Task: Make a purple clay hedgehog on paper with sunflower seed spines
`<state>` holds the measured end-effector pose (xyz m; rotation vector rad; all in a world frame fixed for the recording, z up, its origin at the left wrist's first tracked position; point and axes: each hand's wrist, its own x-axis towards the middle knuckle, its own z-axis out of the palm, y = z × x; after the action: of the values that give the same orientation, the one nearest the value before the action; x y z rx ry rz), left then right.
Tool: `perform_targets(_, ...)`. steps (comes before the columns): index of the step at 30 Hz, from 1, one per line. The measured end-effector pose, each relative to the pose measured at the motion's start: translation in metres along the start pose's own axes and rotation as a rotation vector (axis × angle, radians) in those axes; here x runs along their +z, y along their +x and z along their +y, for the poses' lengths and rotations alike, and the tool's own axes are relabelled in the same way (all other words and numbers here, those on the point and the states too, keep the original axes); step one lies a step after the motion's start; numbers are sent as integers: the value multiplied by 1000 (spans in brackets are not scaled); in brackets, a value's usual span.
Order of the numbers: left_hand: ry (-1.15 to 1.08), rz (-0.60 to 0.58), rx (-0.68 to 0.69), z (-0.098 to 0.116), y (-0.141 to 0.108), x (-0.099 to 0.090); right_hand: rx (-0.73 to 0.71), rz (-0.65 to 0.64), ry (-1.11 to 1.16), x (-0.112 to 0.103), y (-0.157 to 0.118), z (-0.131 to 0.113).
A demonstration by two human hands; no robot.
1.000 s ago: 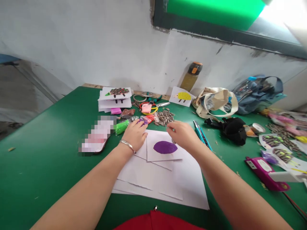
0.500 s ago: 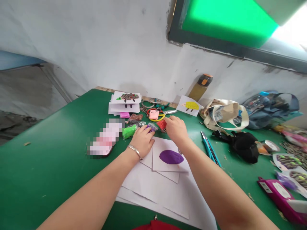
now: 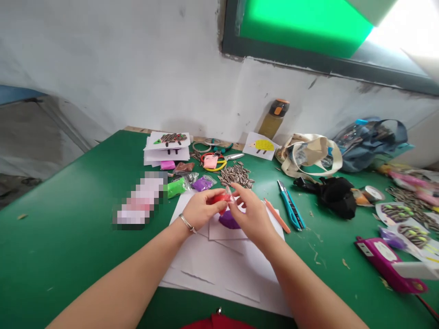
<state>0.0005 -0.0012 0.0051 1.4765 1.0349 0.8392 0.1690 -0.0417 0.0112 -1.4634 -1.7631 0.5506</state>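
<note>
A: Grip state, quick?
B: Both hands busy. My left hand [image 3: 202, 209] grasps the red packet [image 3: 222, 198] by its coloured lump; my right hand [image 3: 249, 214] pinches the clear film at its right end.

A: Where's the packet exactly?
B: In my fingers, over the papers [image 3: 206, 265]. The purple oval [image 3: 229, 221] is at five o'clock from it, on the card [image 3: 224, 235], part hidden by my right hand.

A: Step?
B: Unwrapping, I'd say — fingertips are on the film. Whether it's torn, can't tell; too small.

A: Next move calls for what?
B: My judgement: a light left hold, while the right peels the film toward three o'clock. The lump is probably soft, so a hard squeeze could smear it into the wrapper.

A: Neighbours?
B: From the packet: purple packet [image 3: 204, 183] between ten and eleven, green packet [image 3: 176, 188] between nine and ten, seeds [image 3: 236, 176] at one, orange stick [image 3: 277, 216] between three and four, cutter [image 3: 291, 206] farther out — about three.
</note>
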Motion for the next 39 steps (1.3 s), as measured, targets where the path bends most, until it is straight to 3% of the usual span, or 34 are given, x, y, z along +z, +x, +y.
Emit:
perform_targets(4, 38, 15, -8, 0, 2, -3, 246, -56, 256, -9, 4, 3)
perform_targets(13, 149, -16, 3, -4, 3, -3, 315, -113, 487, -8, 12, 16)
perform_targets(16, 204, -7, 25, -5, 3, -3, 279, -75, 394, -10, 10, 13)
perform_targets(20, 229, 11, 60, -7, 4, -5, 119, -32, 254, -13, 6, 3)
perform_targets(25, 152, -7, 36, 0, 2, -7, 73, -131, 326, -20, 7, 6)
perform_targets(30, -13, -137, -57, 14, -1, -8, 50, -168, 333, -26, 12, 20)
perform_targets(35, -65, -323, -71, 17, -1, -10, -21, -257, 301, -29, 11, 17)
perform_targets(39, -34, -362, -57, 16, -1, -11, -56, -284, 249, -27, 8, 11)
